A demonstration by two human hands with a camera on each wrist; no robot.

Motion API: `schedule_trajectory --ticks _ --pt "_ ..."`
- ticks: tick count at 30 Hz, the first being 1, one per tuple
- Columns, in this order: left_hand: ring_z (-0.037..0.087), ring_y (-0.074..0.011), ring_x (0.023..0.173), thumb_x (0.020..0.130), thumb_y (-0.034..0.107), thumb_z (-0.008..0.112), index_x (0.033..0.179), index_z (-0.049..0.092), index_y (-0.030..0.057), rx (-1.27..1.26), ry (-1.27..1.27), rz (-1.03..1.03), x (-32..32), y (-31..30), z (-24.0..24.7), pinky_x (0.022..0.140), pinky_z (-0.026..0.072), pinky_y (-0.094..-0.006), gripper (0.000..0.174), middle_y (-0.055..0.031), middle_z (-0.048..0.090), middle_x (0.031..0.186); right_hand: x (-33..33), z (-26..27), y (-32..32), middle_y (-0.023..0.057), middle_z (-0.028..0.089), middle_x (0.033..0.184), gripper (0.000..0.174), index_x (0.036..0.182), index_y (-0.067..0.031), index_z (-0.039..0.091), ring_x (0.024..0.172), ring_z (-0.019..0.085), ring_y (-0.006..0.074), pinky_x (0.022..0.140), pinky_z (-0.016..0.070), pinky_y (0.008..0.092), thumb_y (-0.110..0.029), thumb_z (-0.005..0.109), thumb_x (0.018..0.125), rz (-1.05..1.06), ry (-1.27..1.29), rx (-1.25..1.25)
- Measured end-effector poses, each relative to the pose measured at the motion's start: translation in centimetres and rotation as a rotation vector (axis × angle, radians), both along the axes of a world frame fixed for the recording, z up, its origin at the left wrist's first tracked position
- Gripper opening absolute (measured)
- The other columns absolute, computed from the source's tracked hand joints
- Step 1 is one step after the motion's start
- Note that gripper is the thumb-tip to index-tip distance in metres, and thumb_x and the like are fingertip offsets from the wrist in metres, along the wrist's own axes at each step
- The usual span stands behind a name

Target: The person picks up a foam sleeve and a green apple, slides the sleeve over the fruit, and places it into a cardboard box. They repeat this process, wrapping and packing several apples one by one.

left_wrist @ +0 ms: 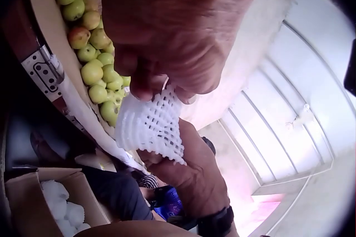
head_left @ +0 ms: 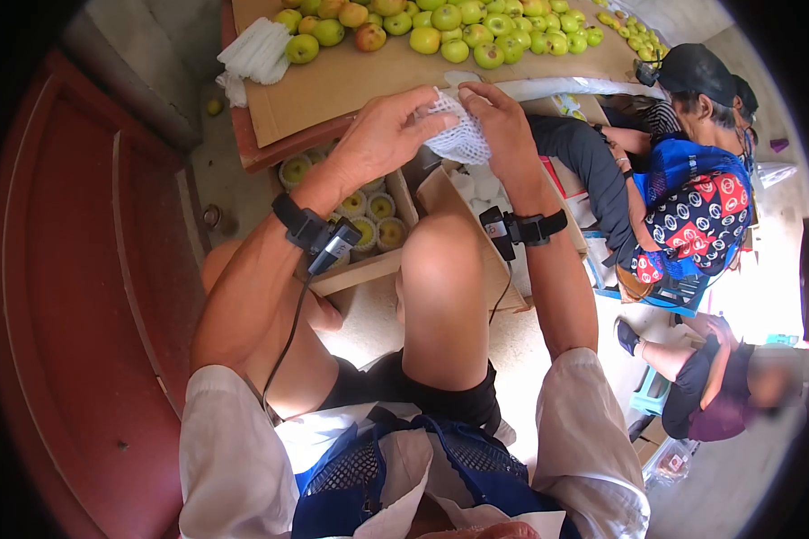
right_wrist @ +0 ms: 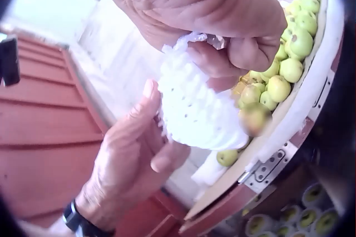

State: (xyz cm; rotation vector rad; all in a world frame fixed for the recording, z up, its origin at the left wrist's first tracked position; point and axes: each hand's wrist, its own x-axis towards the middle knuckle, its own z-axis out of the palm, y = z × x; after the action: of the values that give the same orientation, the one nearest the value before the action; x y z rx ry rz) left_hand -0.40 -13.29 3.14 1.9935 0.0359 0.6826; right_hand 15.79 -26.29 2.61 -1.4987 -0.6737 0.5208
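A white foam fruit net is held up between both hands, above the knees and just off the near edge of the apple table. My left hand pinches one side of it, with the thumb and fingers at its edge. On the opposite side my right hand grips the net with curled fingers, beside a small shiny clear bit. Its mesh bulges roundly in the right wrist view; whether a fruit sits inside I cannot tell. Beyond the hands, loose green and reddish apples cover the cardboard-topped table.
A stack of white foam nets lies at the table's left corner. Below stand a carton of netted apples and another box with white wrapped pieces. Two people sit close together at the right, another person lower down. A red door stands left.
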Motion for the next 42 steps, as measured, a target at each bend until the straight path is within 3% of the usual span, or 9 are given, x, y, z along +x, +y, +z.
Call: schedule_trajectory --ticks 5,11,14,17,20,23,29,32,42 --pt "0.041 -0.01 0.068 0.094 0.02 0.075 0.101 0.065 -0.0002 0.104 -0.007 -0.047 -0.4 -0.1 0.5 0.062 0.0411 -0.0281 0.024 0.0 0.047 0.073 0.1 0.7 0.0 0.0138 0.069 0.105 0.034 0.124 0.0092 0.061 0.091 0.069 0.0197 0.077 0.0557 0.0316 -0.013 0.063 0.098 0.132 0.361 0.142" --pt "0.045 -0.0092 0.068 0.094 0.018 0.074 0.104 0.067 -0.0001 0.093 0.076 -0.037 -0.5 0.1 0.8 0.064 0.0435 -0.0287 0.021 0.0002 0.052 0.072 1.0 0.2 0.2 0.0127 0.069 0.108 0.037 0.125 0.0092 0.059 0.089 0.068 0.0173 0.073 0.0537 0.0296 -0.016 0.062 0.099 0.145 0.244 0.051" --pt "0.051 -0.0211 0.063 0.093 0.021 0.072 0.099 0.064 -0.0023 -0.014 -0.059 0.06 0.6 0.3 -1.1 0.063 0.0473 -0.0374 0.026 -0.0124 0.06 0.071 1.7 0.1 0.8 0.0105 0.068 0.107 0.038 0.124 0.0089 0.06 0.086 0.066 0.0144 0.065 0.0483 0.0265 -0.02 0.062 0.099 0.101 0.237 0.118" --pt "0.053 -0.0163 0.059 0.094 0.022 0.071 0.095 0.064 -0.0028 -0.156 -0.06 0.174 2.5 1.7 -2.6 0.058 0.0468 -0.0347 0.026 -0.0105 0.063 0.07 0.9 1.3 1.0 0.0086 0.068 0.101 0.045 0.123 0.0077 0.06 0.083 0.064 0.0125 0.061 0.0424 0.0245 -0.03 0.064 0.099 0.028 0.22 0.094" --pt "0.054 -0.0113 0.056 0.095 0.022 0.071 0.096 0.064 -0.0021 -0.425 0.09 0.274 2.3 2.1 -1.1 0.053 0.0461 -0.0309 0.025 -0.0072 0.065 0.072 -1.4 2.3 1.1 0.0078 0.067 0.099 0.04 0.112 0.0002 0.059 0.076 0.061 0.0116 0.064 0.0452 0.0256 -0.036 0.069 0.097 -0.182 -0.065 0.013" --pt "0.055 -0.0089 0.053 0.095 0.022 0.071 0.098 0.064 -0.002 -0.493 0.074 0.276 3.1 2.7 -0.9 0.049 0.0451 -0.0277 0.025 -0.0047 0.065 0.073 -1.7 0.9 2.2 0.0108 0.069 0.097 0.055 0.109 0.0056 0.061 0.084 0.066 0.0188 0.072 0.0507 0.0322 -0.044 0.073 0.089 -0.187 -0.263 -0.137" --pt "0.054 -0.0081 0.053 0.095 0.021 0.07 0.099 0.066 -0.0016 -0.499 0.046 0.213 3.6 2.8 -2.7 0.049 0.044 -0.0269 0.024 -0.004 0.065 0.073 0.0 -0.9 2.1 0.0114 0.07 0.095 0.039 0.105 0.0075 0.061 0.084 0.066 0.0193 0.077 0.0519 0.0323 -0.026 0.072 0.089 -0.124 -0.443 -0.296" --pt "0.053 -0.0082 0.054 0.096 0.02 0.07 0.098 0.066 -0.0007 -0.591 0.159 0.088 3.3 3.8 -2.8 0.047 0.0411 -0.0252 0.021 -0.004 0.065 0.076 0.6 -2.0 2.4 0.0079 0.07 0.094 0.028 0.108 0.0047 0.063 0.083 0.064 0.0152 0.073 0.0501 0.0299 -0.017 0.067 0.092 -0.111 -0.272 -0.009" --pt "0.047 -0.006 0.056 0.097 0.022 0.07 0.101 0.065 0.0009 -0.905 0.271 -0.028 3.5 5.8 -2.8 0.043 0.0303 -0.0209 0.022 -0.0045 0.061 0.084 0.6 -1.4 0.9 0.0018 0.067 0.098 0.027 0.12 -0.0015 0.061 0.078 0.054 0.0056 0.063 0.0411 0.0217 -0.015 0.064 0.097 0.063 -0.075 -0.034"
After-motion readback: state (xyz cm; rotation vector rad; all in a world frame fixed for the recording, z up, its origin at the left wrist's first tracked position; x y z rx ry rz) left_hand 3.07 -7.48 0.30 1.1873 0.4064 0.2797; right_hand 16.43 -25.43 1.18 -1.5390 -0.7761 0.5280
